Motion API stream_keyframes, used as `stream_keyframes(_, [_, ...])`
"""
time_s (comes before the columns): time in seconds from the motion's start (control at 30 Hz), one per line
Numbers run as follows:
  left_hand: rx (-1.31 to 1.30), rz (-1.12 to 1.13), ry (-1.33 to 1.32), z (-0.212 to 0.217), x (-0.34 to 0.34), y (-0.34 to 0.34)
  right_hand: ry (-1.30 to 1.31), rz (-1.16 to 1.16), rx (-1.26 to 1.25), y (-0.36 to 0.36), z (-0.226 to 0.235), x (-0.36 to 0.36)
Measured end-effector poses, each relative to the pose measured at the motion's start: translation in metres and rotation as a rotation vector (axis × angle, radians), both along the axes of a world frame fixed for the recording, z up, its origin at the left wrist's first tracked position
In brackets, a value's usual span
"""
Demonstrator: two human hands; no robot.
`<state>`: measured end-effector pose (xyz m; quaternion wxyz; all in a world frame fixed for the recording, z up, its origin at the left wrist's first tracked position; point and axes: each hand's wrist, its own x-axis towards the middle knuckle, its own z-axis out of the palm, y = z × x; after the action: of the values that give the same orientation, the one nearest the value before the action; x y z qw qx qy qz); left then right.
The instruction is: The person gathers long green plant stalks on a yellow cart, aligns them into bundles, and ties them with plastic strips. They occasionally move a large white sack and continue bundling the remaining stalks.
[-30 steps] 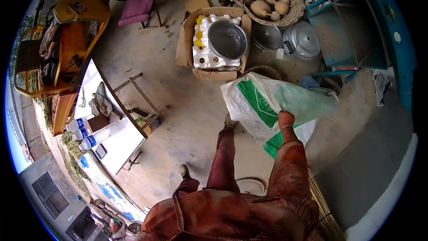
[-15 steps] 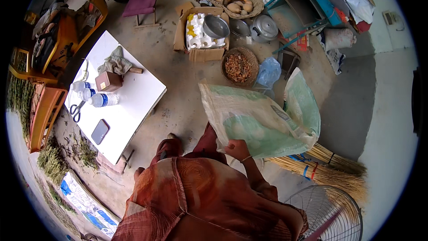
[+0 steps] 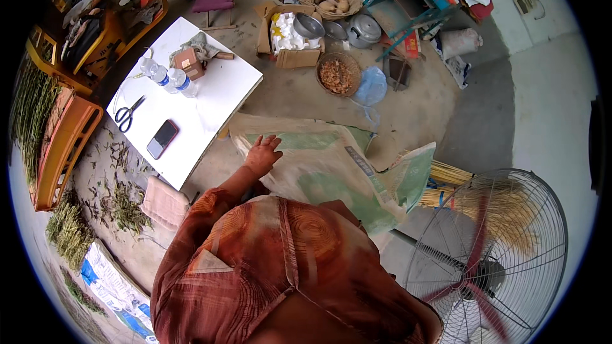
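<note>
From where I'm watching, the left hand (image 3: 263,156) has its fingers spread, closed on nothing; I can't tell whether it touches the pale green-and-white sack (image 3: 319,164), which spreads beneath it and off to its right. The right hand is hidden, so I can't tell its grip. If that hand holds loosely, I'd expect the sack to slip or crumple. Right of the left hand, its far end could snag on the brooms (image 3: 440,175) or fan (image 3: 489,274); a leftward swing might knock the phone (image 3: 162,139) off the white table (image 3: 210,114).

Apparently no readable lettering, sack (image 3: 312,162) included.
</note>
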<state>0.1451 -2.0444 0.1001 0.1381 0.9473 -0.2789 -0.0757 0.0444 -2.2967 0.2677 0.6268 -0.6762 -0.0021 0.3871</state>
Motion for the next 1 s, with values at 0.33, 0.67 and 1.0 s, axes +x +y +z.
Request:
stream_keyframes(0.33, [-0.317, 0.311, 0.562, -0.110, -0.355, 0.084, -0.297, -0.196, 0.220, -0.015, -0.009, -0.143])
stream_keyframes(0.67, [-0.557, 1.130, -0.132, -0.006, -0.445, 0.109, 0.112, 0.464, 0.452, 0.152, 0.015, -0.217])
stream_keyframes(1.0, [-0.556, 1.681, -0.657, 0.018, -0.646, 0.249, -0.223, 0.844, 0.430, 0.325, 0.063, -0.276])
